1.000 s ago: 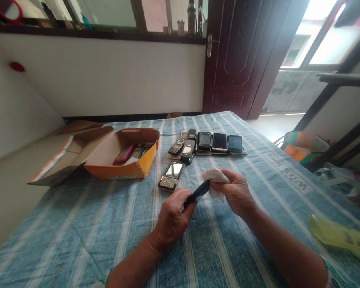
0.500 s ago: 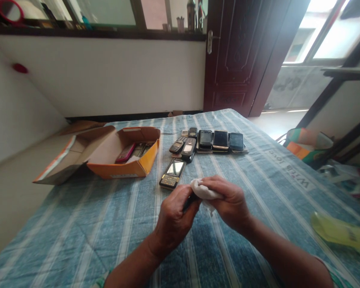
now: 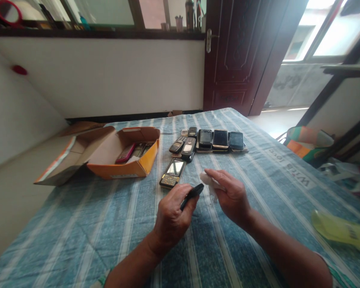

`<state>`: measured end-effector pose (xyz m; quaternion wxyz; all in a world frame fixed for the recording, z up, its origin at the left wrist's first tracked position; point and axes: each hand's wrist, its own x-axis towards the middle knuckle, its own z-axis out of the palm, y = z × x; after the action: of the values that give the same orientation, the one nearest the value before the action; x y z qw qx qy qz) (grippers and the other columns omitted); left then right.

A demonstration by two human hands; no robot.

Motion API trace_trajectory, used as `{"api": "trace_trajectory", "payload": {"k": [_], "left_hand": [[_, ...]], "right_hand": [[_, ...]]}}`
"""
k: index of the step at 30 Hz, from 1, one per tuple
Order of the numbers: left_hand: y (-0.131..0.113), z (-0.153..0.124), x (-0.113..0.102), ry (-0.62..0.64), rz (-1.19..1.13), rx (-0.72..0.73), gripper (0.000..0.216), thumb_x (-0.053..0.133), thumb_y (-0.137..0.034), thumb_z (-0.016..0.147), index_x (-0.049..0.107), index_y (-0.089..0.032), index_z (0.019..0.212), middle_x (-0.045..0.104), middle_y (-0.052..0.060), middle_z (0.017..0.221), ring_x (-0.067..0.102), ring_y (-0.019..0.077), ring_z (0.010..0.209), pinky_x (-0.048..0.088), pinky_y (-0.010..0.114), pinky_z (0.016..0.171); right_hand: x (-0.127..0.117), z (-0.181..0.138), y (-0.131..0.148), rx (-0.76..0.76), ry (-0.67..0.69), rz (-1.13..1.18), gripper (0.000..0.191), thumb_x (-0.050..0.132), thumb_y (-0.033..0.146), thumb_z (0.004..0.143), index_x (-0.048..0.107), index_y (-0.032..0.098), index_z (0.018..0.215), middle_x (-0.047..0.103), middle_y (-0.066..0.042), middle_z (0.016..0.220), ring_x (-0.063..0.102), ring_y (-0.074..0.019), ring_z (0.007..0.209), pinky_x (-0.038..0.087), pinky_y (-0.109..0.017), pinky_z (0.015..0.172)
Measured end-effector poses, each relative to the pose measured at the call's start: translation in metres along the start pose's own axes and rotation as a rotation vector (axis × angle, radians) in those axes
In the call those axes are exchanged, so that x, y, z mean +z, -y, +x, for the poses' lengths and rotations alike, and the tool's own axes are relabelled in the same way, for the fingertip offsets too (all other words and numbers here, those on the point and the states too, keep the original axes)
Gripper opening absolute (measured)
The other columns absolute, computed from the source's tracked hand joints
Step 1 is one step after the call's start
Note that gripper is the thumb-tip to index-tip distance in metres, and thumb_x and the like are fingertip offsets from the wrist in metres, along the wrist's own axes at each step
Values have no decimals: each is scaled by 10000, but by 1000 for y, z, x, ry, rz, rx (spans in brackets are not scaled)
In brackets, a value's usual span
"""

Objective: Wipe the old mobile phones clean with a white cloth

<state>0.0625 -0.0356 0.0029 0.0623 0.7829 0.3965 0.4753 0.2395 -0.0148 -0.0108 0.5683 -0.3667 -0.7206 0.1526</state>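
Note:
My left hand [image 3: 175, 212] is closed around a slim black mobile phone [image 3: 192, 196], tilted with its edge toward me. Just right of it, my right hand [image 3: 231, 196] pinches a crumpled white tissue [image 3: 211, 182], a small gap away from the phone. Beyond my left hand lies a black and gold keypad phone [image 3: 173, 173], screen up. Older keypad phones [image 3: 188, 148] sit behind that one. To their right, touchscreen phones [image 3: 220, 139] are stacked in a row.
An orange cardboard box [image 3: 123, 170] with its lid folded open stands at the left, holding a pink phone [image 3: 126, 153] and other phones. A yellow translucent bag [image 3: 342, 230] lies at the right edge of the striped cloth [image 3: 102, 224]. A dark red door [image 3: 237, 60] stands behind.
My right hand has drawn the tissue off the phone, slightly to the right. More of the black phone now shows in my left hand, which stays nearly in place.

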Motion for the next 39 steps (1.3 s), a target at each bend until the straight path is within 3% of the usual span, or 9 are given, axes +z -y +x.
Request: {"api": "trace_trajectory", "payload": {"k": [3, 7, 20, 25, 29, 34, 39], "left_hand": [[-1, 1, -1, 23, -12, -2, 126, 585, -142, 869, 615, -166, 989, 689, 48, 886, 670, 152, 806, 554, 254, 762], [-2, 2, -1, 22, -10, 14, 144, 576, -126, 870, 618, -157, 1004, 693, 64, 905, 674, 160, 830, 554, 260, 775], [4, -1, 2, -26, 40, 50, 117, 625, -144, 850, 620, -147, 967, 688, 57, 890, 672, 156, 805, 555, 254, 774], [4, 0, 1, -32, 56, 64, 112, 624, -143, 849, 618, -144, 962, 682, 51, 876, 667, 150, 790, 552, 249, 768], [4, -1, 1, -12, 31, 49, 123, 623, -137, 847, 621, -140, 970, 688, 59, 889, 672, 158, 808, 553, 256, 777], [2, 0, 0, 16, 8, 45, 154, 604, -115, 851, 622, -134, 1003, 692, 70, 917, 677, 163, 842, 550, 253, 801], [0, 1, 1, 16, 3, 51, 159, 603, -104, 850, 617, -139, 1004, 689, 65, 912, 673, 154, 841, 542, 242, 805]], "right_hand": [[-1, -3, 9, -210, 89, -121, 378, 504, 97, 912, 611, 241, 1244, 631, -100, 1128, 635, -185, 965, 557, -322, 789], [0, -5, 12, -368, 131, -278, 318, 501, 88, 919, 630, 164, 1200, 618, -150, 1134, 627, -221, 1000, 565, -348, 794], [0, -2, -6, -130, 154, -238, 266, 444, 177, 970, 663, 163, 1120, 659, -85, 910, 632, -142, 795, 534, -248, 702], [0, -1, -8, -75, 110, -144, 246, 477, 149, 947, 671, 173, 1097, 662, -74, 923, 648, -146, 819, 539, -248, 730], [0, -1, 0, -151, 85, -89, 294, 504, 107, 926, 624, 168, 1187, 656, -90, 985, 646, -153, 865, 548, -262, 762], [0, -5, 8, -352, 144, -242, 344, 495, 85, 924, 576, 168, 1248, 631, -135, 1099, 626, -201, 986, 557, -315, 784], [-2, -3, 8, -404, 146, -338, 301, 459, 110, 945, 596, 149, 1210, 649, -135, 1041, 636, -206, 942, 561, -313, 737]]}}
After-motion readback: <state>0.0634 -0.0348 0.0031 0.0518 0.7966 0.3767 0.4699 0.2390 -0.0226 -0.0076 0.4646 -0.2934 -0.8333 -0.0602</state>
